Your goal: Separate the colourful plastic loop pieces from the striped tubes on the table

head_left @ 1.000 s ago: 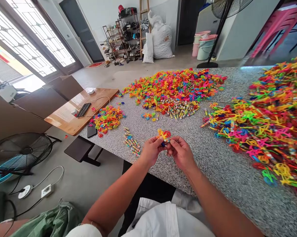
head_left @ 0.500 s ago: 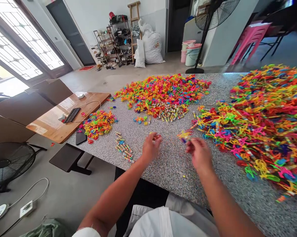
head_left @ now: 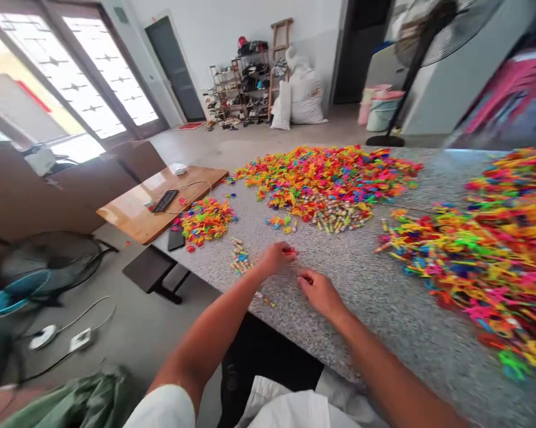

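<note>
My left hand point(head_left: 275, 259) is closed in a pinch on a small red plastic piece point(head_left: 290, 251) that sticks out past the fingertips. Just to its right, my right hand point(head_left: 320, 291) hovers low over the speckled tabletop point(head_left: 352, 309), thumb and fingers curled together; what they hold, if anything, is hidden. Beside my left forearm lie short patterned tubes point(head_left: 240, 257), partly covered by the arm. Beyond the hands a few loose coloured pieces point(head_left: 279, 222) rest near a cluster of similar tubes point(head_left: 339, 215).
Large heaps of bright plastic pieces spread at the back point(head_left: 321, 172) and the right point(head_left: 482, 255). A smaller pile point(head_left: 207, 221) sits left, by a dark phone-like slab point(head_left: 175, 239). A wooden board point(head_left: 134, 208) carries a black keypad-like object point(head_left: 165, 201). A floor fan point(head_left: 58, 255) stands lower left.
My right hand has moved left, close to my left hand; the coloured pieces at its fingertips no longer show. The red piece in my left hand shows more clearly. The view has turned left.
</note>
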A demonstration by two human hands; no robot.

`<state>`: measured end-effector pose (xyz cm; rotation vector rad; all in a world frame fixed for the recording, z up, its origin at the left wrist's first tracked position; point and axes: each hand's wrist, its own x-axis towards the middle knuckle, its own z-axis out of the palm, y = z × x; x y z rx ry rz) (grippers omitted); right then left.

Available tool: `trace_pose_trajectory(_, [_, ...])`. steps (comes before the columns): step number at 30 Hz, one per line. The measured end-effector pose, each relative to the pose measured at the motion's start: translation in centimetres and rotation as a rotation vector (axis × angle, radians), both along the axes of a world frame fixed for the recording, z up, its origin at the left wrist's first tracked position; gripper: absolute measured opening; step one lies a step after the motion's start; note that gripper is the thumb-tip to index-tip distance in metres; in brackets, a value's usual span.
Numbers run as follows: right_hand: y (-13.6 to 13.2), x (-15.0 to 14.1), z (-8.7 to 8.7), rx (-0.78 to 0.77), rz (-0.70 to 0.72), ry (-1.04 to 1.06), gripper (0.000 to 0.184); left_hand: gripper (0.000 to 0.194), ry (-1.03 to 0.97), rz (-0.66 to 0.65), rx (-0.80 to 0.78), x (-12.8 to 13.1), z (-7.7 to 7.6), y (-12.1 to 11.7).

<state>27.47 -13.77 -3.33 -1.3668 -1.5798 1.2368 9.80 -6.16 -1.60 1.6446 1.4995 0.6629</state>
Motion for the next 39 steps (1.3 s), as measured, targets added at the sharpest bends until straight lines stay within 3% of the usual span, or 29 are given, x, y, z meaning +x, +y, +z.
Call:
trace_pose_trajectory(3, [0.6,-4.1,-0.4,0.203,0.200,-0.205,0.017,0.027,-0.334,0.179,-0.213,-4.4,1.7,-0.4])
trace_pose_trajectory(5, [1.1,-6.5,-0.2,0.243,0.282,-0.317,0.019,0.029,-0.441,0.262,-0.276,-7.5,2.8,-1.4])
trace_pose_trajectory(9, [1.5,-10.3,0.4,0.245,0.341,-0.530,0.018,0.024,-0.438,0.343,-0.258,-11.9,3.5,-4.1])
trace_pose_trajectory(13, [1.3,-12.4,1.0,0.239,0.381,-0.697,0.020,0.026,-0.412,0.390,-0.155,-13.4,3.0,-6.2])
trace_pose_trajectory(17, [1.6,-12.5,1.2,0.215,0.370,-0.701,0.012,0.041,-0.435,0.467,-0.008,-12.8,2.7,-7.3])
trace_pose_trajectory(19, [2.0,-11.4,0.9,0.171,0.299,-0.617,0.011,0.048,-0.496,0.482,0.039,-12.0,2.8,-7.7])
trace_pose_trajectory(23, [2.8,-7.4,0.3,-0.006,0.077,-0.037,0.025,0.040,-0.619,0.333,-0.005,-10.0,2.8,-7.9])
trace_pose_trajectory(25, [2.9,-5.4,0.6,-0.068,0.041,0.223,0.028,0.031,-0.632,0.233,-0.027,-8.9,2.8,-7.8])
trace_pose_trajectory(31, [2.3,-2.5,3.2,-0.171,-0.089,0.657,0.029,0.027,-0.629,0.012,-0.115,-5.4,3.5,-7.5])
trace_pose_trajectory(35, [1.7,-2.1,3.7,-0.255,-0.012,0.718,0.027,0.032,-0.613,-0.098,-0.222,-3.6,4.5,-7.6])
trace_pose_trajectory(39, [1.1,-1.8,3.0,-0.322,0.026,0.674,0.026,0.036,-0.607,-0.127,-0.174,-2.9,4.4,-7.3])
